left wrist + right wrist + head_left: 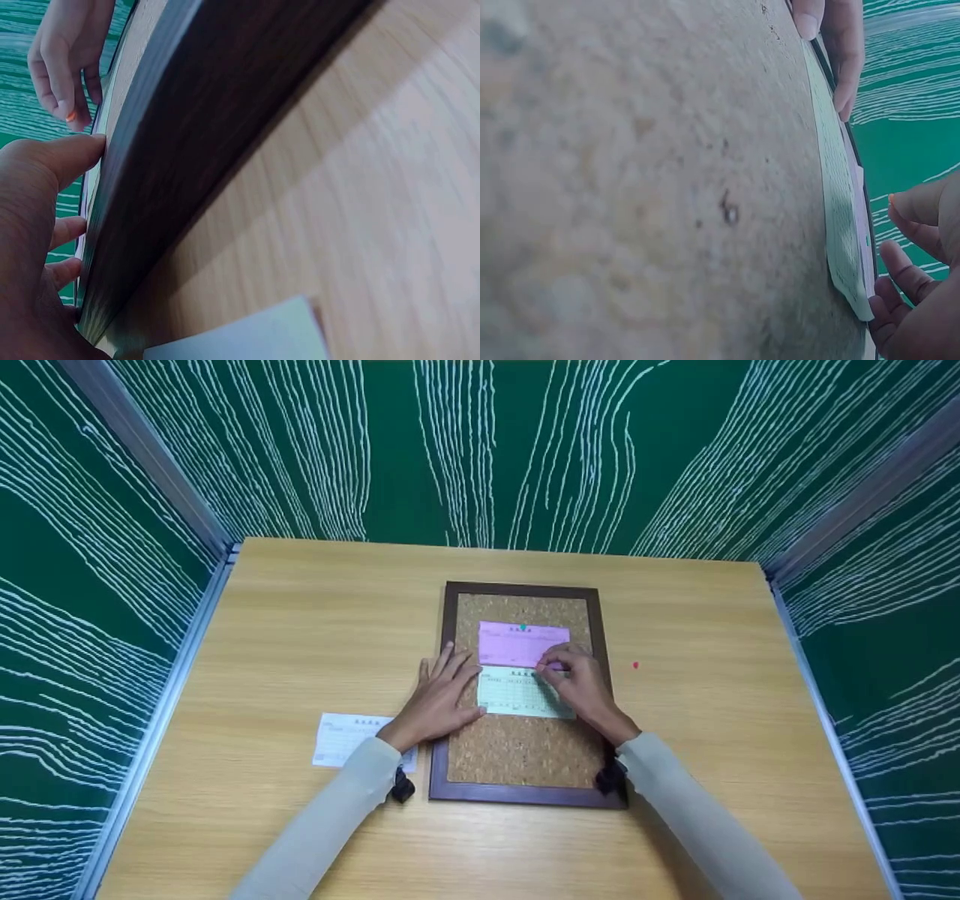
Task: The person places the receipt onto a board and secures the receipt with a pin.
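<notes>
The green slip (517,697) lies flat across the middle of the cork board (517,754), with its upper edge just along the lower edge of the pink slip (502,646). Printed lines and a table are seen on it, but the writing is too small to read. Near its top edge, toward the right side, the right hand (583,682) is bent over the paper, and its thumb and forefinger pinch a small orange pin (891,198); in the right wrist view this pin is a little above the paper, not touching it. The left hand (435,697) rests over the left side of the board with its fingers spread, and the thumb touches the lower left corner of the green slip. The pink slip carries a green pin (523,627) at the middle of its top edge. Around the cork goes a dark brown frame (525,793), which lies on the wooden counter (337,622). To the left of the frame there is a white slip (345,739), partly covered by the left wrist, and to the right a small red piece (636,665) lies alone. Both arms wear pale sleeves (697,810). Behind and at both sides stand green walls (390,450) with wavy white lines.
</notes>
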`<state>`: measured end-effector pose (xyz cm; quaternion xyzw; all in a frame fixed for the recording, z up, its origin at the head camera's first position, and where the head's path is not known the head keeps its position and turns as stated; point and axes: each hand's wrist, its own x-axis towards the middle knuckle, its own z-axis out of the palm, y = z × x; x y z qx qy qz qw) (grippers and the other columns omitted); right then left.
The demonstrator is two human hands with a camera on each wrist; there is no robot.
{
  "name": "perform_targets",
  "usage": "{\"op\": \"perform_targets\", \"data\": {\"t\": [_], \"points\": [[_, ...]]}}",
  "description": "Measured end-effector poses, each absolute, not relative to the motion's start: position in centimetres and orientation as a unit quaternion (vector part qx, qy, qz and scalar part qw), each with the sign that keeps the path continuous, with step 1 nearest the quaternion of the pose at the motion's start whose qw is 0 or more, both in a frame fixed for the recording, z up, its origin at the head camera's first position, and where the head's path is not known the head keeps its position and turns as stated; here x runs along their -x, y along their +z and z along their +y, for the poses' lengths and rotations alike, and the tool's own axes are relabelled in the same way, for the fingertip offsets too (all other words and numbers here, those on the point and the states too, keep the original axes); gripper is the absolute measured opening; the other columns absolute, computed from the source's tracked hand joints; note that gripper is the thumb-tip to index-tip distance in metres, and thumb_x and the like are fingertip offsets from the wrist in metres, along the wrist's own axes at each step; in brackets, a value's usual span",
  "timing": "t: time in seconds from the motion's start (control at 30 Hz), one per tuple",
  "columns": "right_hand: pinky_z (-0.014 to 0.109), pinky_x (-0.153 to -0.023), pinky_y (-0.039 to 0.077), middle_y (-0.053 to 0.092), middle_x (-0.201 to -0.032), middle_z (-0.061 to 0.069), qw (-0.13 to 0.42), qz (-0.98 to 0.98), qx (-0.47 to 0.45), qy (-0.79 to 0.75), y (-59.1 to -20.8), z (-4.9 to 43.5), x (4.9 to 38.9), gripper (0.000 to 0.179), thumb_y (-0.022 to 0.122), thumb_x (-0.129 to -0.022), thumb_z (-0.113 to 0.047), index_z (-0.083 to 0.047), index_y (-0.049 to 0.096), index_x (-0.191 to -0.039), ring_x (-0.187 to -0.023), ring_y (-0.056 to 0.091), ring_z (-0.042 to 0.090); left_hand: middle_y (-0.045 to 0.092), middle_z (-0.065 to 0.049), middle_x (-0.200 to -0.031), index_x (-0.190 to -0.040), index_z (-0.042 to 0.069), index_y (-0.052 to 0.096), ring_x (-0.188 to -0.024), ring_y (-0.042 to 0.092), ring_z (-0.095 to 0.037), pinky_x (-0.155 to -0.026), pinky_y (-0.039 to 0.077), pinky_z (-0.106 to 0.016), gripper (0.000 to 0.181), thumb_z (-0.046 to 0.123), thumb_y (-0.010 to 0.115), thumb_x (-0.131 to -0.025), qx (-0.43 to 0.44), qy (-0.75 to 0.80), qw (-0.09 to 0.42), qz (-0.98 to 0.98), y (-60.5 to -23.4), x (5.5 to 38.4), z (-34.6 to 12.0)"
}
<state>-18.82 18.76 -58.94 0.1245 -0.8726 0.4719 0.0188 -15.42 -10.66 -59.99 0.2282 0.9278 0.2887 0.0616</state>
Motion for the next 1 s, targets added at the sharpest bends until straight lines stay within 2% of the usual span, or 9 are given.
{"op": "perform_targets", "data": {"t": [0.33, 0.53, 0.67, 0.83, 1.0], "points": [[0.047, -0.098, 0.056, 0.070, -0.113, 0.014, -0.002, -0.864, -0.134, 0.486, -59.0, 18.1, 19.1, 0.005, 0.079, -0.101, -0.003, -0.002, 0.082, -0.096, -0.111, 0.061, 0.028, 0.031, -0.014, -0.178, -0.162, 0.014, 0.053, -0.170, 0.002, -0.040, -0.127, 0.001, -0.079, 0.075, 0.048, 0.076, -0.098, -0.231, 0.288, 0.060, 0.928, -59.9, 15.4, -10.7], [0.042, -0.092, 0.054, 0.067, -0.116, 0.016, -0.015, -0.878, -0.144, 0.457, -59.1, 17.8, 19.2, 0.006, 0.081, -0.100, -0.005, 0.001, 0.082, -0.099, -0.111, 0.061, 0.030, 0.032, -0.014, -0.178, -0.162, 0.014, 0.053, -0.170, 0.002, -0.040, -0.127, 0.001, -0.080, 0.076, 0.048, 0.077, -0.098, -0.234, 0.289, 0.057, 0.926, -60.1, 15.4, -10.8], [0.038, -0.087, 0.048, 0.066, -0.114, 0.016, -0.013, -0.885, -0.148, 0.441, -59.0, 17.5, 19.3, 0.005, 0.081, -0.099, -0.004, 0.000, 0.083, -0.098, -0.107, 0.059, 0.030, 0.032, -0.014, -0.178, -0.162, 0.014, 0.053, -0.170, 0.001, -0.040, -0.127, 0.000, -0.079, 0.076, 0.048, 0.077, -0.098, -0.233, 0.290, 0.058, 0.927, -60.1, 15.4, -10.8], [0.040, -0.088, 0.039, 0.065, -0.109, 0.015, -0.011, -0.893, -0.141, 0.427, -58.8, 17.2, 19.5, 0.006, 0.083, -0.098, -0.006, 0.000, 0.083, -0.096, -0.106, 0.053, 0.031, 0.031, -0.013, -0.178, -0.162, 0.014, 0.053, -0.170, 0.001, -0.040, -0.128, 0.000, -0.079, 0.077, 0.048, 0.077, -0.098, -0.231, 0.287, 0.060, 0.928, -60.1, 15.4, -10.8], [0.042, -0.088, 0.038, 0.064, -0.107, 0.013, -0.013, -0.901, -0.130, 0.414, -58.7, 16.9, 19.6, 0.006, 0.084, -0.097, -0.006, 0.000, 0.084, -0.096, -0.104, 0.053, 0.032, 0.031, -0.013, -0.178, -0.162, 0.014, 0.053, -0.170, 0.002, -0.040, -0.127, 0.001, -0.079, 0.077, 0.049, 0.076, -0.098, -0.233, 0.285, 0.059, 0.928, -60.1, 15.5, -10.8]]}}
